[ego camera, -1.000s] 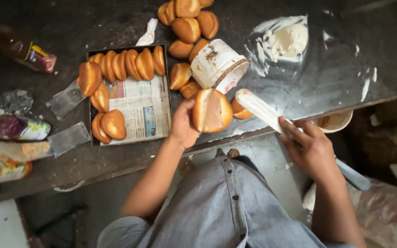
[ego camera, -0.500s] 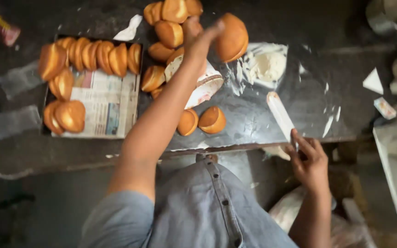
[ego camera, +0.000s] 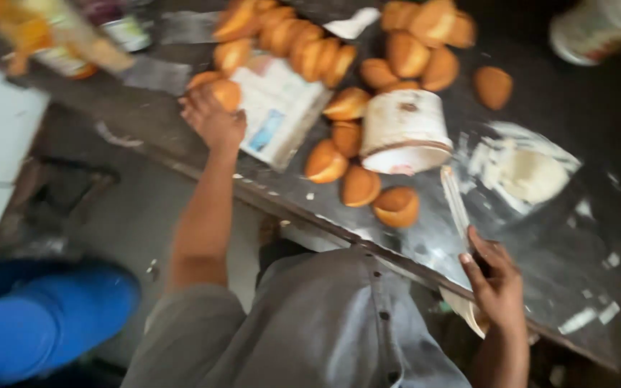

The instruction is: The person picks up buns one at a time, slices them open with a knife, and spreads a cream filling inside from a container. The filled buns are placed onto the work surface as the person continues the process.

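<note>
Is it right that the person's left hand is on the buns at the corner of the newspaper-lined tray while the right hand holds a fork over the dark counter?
Not quite. The head view shows the right hand holding a long, flat, white-smeared knife, not a fork. The rest stands: the left hand is on the buns at the tray corner, over the dark counter.

Roughly twenty buns (ego camera: 395, 207); one white tub (ego camera: 405, 131); one knife (ego camera: 457, 206); two hands (ego camera: 213, 121)

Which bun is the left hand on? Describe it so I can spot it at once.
Find the newspaper-lined tray on the dark counter. At its near-left corner, the left hand touches a golden-brown bun. Unlike the buns standing on edge in a row along the tray's far side, this one lies alone.
</note>
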